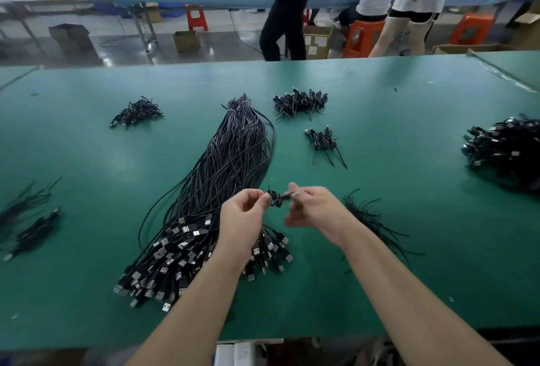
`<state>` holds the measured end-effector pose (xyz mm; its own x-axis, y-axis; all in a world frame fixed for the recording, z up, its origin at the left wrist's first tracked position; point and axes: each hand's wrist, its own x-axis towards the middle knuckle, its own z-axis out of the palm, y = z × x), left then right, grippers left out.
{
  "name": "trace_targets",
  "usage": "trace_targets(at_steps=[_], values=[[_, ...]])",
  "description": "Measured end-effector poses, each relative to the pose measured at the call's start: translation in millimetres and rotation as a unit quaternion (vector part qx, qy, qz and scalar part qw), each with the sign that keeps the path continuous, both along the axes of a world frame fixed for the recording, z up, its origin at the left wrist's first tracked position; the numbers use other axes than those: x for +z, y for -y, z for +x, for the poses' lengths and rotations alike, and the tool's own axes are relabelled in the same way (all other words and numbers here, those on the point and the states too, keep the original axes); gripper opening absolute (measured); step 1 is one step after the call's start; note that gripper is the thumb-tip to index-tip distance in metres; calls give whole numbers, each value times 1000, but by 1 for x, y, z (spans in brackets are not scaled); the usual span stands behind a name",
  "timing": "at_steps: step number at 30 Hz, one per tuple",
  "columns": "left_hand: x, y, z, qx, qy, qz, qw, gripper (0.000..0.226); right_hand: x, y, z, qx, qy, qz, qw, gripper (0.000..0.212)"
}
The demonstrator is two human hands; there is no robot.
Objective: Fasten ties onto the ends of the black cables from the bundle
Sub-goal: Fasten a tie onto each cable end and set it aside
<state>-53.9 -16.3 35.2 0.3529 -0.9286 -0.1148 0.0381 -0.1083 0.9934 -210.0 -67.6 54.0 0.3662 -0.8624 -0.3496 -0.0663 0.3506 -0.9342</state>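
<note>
A big bundle of black cables (230, 155) lies on the green table (380, 131), its USB plugs fanned out toward me. Above those plugs I hold a small coiled black cable (277, 199) between both hands. My left hand (242, 216) pinches the coil's left side. My right hand (309, 207) pinches its plug end, which sticks up between the fingertips. A loose heap of thin black ties (368, 216) lies just right of my right hand.
Piles of coiled cables sit at the back left (136, 111), back centre (301, 101), centre right (323, 139) and far right (505, 149). More loose cables (32, 219) lie at the left edge. Beyond the table, people stand among orange stools and boxes.
</note>
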Motion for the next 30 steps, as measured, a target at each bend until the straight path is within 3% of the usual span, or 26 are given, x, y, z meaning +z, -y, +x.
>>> trace_targets(at_steps=[2, 6, 9, 14, 19, 22, 24, 28, 30], values=[[0, -1, 0, -1, 118, -46, 992, 18, -2, 0, -3, 52, -39, 37, 997, 41], [-2, -3, -2, -16, 203, -82, 975, 15, -2, -1, -5, 81, 1, 17, 997, 27], [-4, -4, -4, -19, 140, -44, 989, 17, -3, -1, -5, 70, -3, -57, 996, 17], [-2, -3, -8, -1, -19, 58, 998, 17, -1, -2, 1, 50, -127, -210, 968, 19], [3, 6, -9, 0, -198, 116, 973, 17, -6, -8, 6, 28, -89, -238, 967, 22], [2, 9, -10, -2, -199, 129, 972, 19, -2, -10, 0, 54, -150, -295, 942, 46], [0, 9, -10, 0, -174, 131, 976, 16, -1, -9, -2, 63, -137, -274, 950, 50], [1, 8, -10, 21, -159, 81, 984, 14, 1, -6, -5, -41, 53, -84, 994, 26], [4, 6, -11, 33, -80, 37, 996, 14, 3, -3, -7, -44, 13, -23, 999, 26]])
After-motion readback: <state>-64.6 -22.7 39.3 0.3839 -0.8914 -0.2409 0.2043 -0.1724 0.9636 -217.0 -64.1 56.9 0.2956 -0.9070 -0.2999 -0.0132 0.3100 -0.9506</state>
